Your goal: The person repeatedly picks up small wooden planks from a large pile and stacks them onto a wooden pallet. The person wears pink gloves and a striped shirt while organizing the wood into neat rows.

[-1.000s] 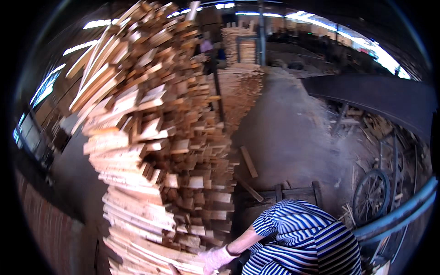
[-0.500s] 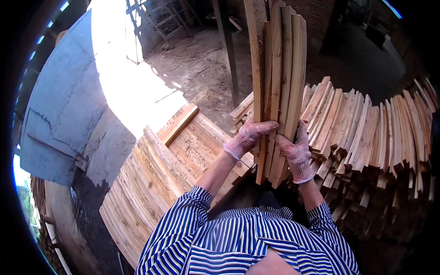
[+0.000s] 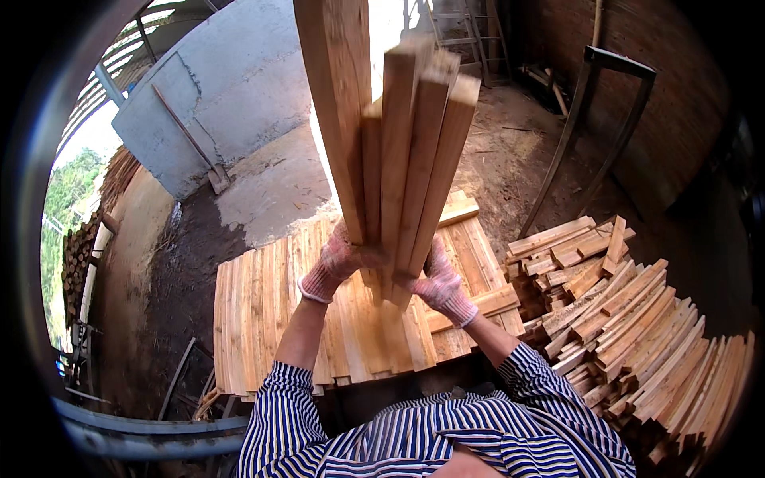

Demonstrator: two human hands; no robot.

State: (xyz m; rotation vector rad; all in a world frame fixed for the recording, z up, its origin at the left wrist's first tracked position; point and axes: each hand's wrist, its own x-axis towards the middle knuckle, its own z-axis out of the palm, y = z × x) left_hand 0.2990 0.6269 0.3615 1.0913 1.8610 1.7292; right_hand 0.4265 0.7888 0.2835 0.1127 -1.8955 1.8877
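Observation:
Several long wooden strips (image 3: 398,167) stand upright as a bundle between my two gloved hands, their upper ends reaching toward the top of the view. The leftmost strip (image 3: 339,103) is wider and rises above the others. My left hand (image 3: 341,259) is closed around the bundle's left side near its lower end. From the right side, my right hand (image 3: 437,283) grips it with the thumb across the front. Under the bundle lies a flat layer of strips set side by side (image 3: 271,311); the bundle's lower tips are blurred over it.
A large heap of loose strips (image 3: 637,342) lies at the right. Two crosswise pieces (image 3: 482,307) rest on the layer's right part. Beyond stands a dark frame (image 3: 590,119). A hoe-like tool (image 3: 187,139) leans against the grey wall (image 3: 247,103). A blue pipe (image 3: 151,430) runs at lower left.
The bundle has moved left with both hands, from beside the heap to above the layer of strips. My view has turned left too. Both hands keep their grip.

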